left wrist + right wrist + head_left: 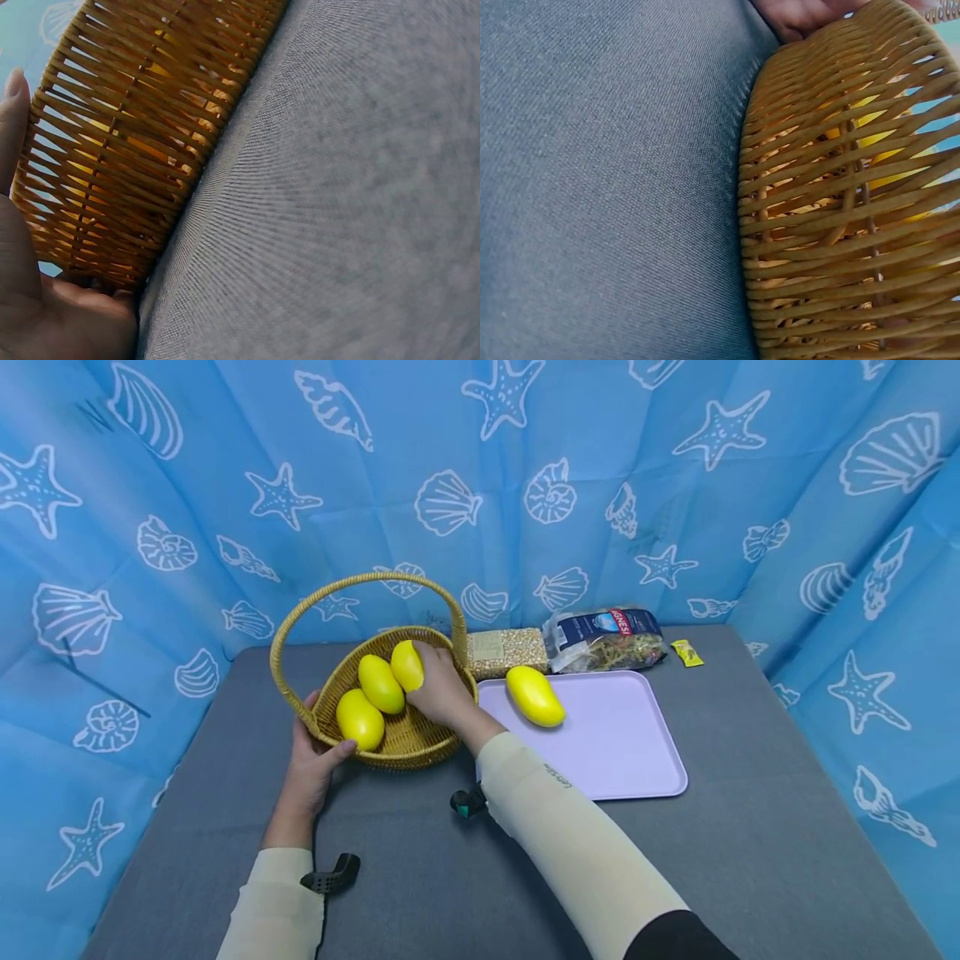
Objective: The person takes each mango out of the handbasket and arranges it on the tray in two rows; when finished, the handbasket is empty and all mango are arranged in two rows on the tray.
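Observation:
A wicker basket (408, 752) with a tall handle stands at the left of the table. Two yellow mangoes (360, 720) lie in its left part. The right hand (442, 689) reaches inside and grips a third mango (407, 666) beside them. At the basket's left end the left hand (311, 768) holds the rim, thumb over the edge. In the left wrist view the left hand (67, 315) lies against the woven side (142, 127). The right wrist view shows the basket wall (840, 217) with yellow behind it; the right hand's fingers are hidden there.
Right of the basket lies a lilac tray (622, 752) with one mango (536, 697) on it. Behind the tray are a bag of grains (517, 650) and a pasta bag (607, 639). A small yellow packet (687, 652) lies farther right, near a blue curtain (585, 493).

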The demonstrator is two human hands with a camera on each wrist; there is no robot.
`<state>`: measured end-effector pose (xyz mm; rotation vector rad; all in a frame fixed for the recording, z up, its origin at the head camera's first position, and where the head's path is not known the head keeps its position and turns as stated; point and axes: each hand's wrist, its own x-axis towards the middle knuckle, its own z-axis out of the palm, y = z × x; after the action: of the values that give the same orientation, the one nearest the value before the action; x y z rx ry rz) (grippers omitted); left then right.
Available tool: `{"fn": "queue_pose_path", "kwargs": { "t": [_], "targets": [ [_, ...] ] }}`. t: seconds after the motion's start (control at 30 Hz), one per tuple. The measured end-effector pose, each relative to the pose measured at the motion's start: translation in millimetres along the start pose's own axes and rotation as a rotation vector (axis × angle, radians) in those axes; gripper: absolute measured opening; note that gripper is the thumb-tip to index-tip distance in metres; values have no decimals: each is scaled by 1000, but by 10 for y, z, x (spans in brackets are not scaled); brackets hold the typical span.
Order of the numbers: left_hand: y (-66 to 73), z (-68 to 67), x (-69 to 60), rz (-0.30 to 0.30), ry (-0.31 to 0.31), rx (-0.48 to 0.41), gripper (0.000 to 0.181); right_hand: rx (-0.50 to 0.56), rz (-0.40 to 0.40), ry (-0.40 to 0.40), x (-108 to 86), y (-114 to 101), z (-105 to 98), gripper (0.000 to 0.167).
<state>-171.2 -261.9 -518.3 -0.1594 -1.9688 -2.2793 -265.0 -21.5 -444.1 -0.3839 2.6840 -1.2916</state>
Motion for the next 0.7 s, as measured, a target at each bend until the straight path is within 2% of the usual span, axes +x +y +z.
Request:
{"fn": "queue_pose_path", "kwargs": {
  "t": [0.3,0.7],
  "targets": [
    [-23,-9,3,-7,5,12,93,82,-67,5,-111,-22,-80,91],
    [2,-3,6,-17,17,17,91,206,-217,12,-550,30,-373,84]
  ]
}}
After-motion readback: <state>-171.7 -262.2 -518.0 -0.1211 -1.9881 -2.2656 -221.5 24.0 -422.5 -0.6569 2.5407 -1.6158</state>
